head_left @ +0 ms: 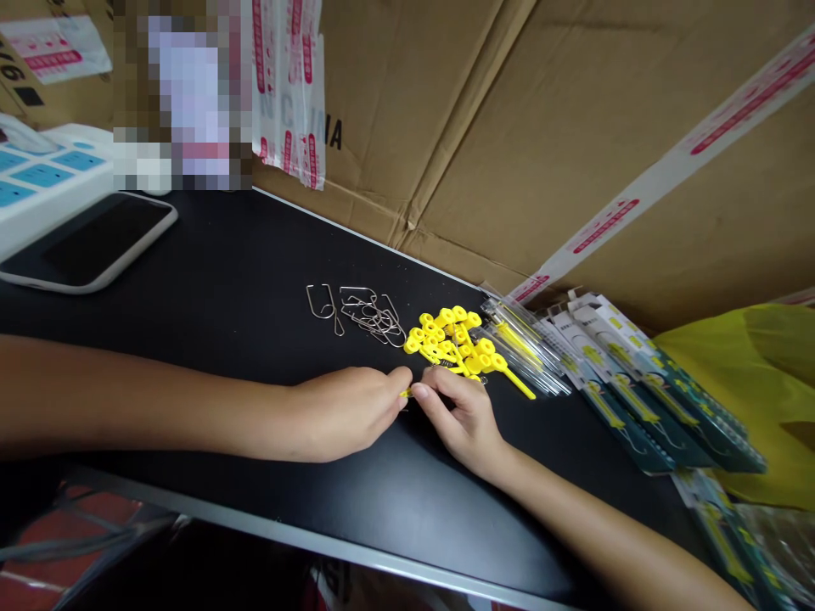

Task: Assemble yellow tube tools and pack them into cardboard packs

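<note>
Over the black table, my left hand [356, 412] and my right hand [463, 416] meet at the fingertips. Between them shows a sliver of a small yellow plastic piece [406, 393], mostly hidden by the fingers. Both hands are closed in a pinch on it. Just beyond them lies a pile of yellow plastic parts [453, 314] with round eyelets, a dark spring among them. Left of the pile rest several bent metal wire hooks [373, 316], tangled together. Clear plastic tubes [531, 356], one with yellow inside, lie right of the pile.
Printed packs [627, 382] with yellow tools are stacked on the right, beside a yellow bag [751, 382]. A phone [92, 242] and a white power strip [51, 170] are at the left. Taped cardboard boxes [541, 110] stand along the table's far edge.
</note>
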A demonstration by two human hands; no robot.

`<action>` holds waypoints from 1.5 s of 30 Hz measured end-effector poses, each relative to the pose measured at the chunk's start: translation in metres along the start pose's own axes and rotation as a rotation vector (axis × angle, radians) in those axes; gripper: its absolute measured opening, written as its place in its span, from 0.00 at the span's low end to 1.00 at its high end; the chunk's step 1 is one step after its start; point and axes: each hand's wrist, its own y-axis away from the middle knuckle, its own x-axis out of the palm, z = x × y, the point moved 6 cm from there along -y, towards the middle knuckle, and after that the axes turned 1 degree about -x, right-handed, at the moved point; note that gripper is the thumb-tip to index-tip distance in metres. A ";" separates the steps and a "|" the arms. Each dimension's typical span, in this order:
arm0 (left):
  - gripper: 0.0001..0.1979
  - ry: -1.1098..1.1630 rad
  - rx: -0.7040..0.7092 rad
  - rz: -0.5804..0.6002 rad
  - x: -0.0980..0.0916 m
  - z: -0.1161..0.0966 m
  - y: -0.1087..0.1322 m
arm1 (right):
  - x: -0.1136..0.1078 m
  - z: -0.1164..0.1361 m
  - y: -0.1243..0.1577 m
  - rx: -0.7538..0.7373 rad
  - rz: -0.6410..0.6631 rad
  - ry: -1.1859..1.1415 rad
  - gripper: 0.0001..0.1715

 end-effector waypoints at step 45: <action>0.37 1.332 -0.096 0.165 -0.027 0.024 -0.020 | -0.012 -0.039 0.002 0.296 -0.223 -0.461 0.17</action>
